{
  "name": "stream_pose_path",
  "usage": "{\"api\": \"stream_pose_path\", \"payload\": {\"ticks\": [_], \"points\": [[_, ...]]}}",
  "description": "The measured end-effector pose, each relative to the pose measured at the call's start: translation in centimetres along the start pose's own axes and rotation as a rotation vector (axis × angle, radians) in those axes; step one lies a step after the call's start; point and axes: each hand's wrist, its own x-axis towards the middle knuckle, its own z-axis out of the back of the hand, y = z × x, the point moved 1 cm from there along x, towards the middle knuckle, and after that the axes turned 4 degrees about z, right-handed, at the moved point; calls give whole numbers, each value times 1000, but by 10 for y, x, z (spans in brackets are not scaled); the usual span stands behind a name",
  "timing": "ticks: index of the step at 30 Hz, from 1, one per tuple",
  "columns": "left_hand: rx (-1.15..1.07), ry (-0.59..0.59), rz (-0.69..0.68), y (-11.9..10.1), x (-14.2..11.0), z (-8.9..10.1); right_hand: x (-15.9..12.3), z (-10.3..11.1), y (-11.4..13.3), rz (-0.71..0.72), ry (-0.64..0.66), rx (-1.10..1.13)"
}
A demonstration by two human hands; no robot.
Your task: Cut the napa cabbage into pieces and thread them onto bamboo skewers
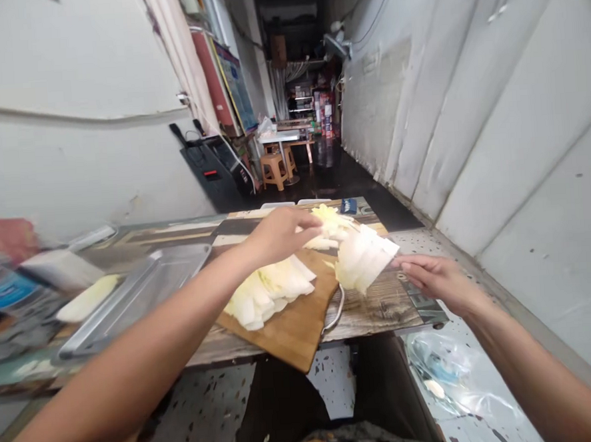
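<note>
My right hand (432, 276) is closed in a pinch at the end of what looks like a thin skewer, mostly hidden by the cut cabbage leaves (365, 260) stacked along it. These leaves hang over the table, just right of the wooden cutting board (302, 334). Over the board's far side, my left hand (283, 232) reaches right with thumb and fingers apart, its fingertips beside a heap of yellowish cabbage pieces (333, 220). Below that hand, a fanned pile of cabbage leaves (269, 289) lies on the board, partly covered by my left forearm.
A metal tray (144, 290) rests left of the board, with a pale cabbage leaf (87, 299) beside it. A small dark blue item (349, 206) lies at the table's far edge. Plastic bags (449, 365) lie on the floor at right. Stools (274, 171) stand farther back.
</note>
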Motion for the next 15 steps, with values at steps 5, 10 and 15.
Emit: {"api": "stream_pose_path", "payload": {"ticks": [5, 10, 15], "points": [[332, 231, -54, 38, -12, -11, 3, 8, -24, -91, -97, 326], [265, 362, -1, 57, -37, -31, -9, -3, -27, 223, -333, 52], [335, 457, 47, 59, -58, -47, -19, -64, -33, 549, -268, -428]]}}
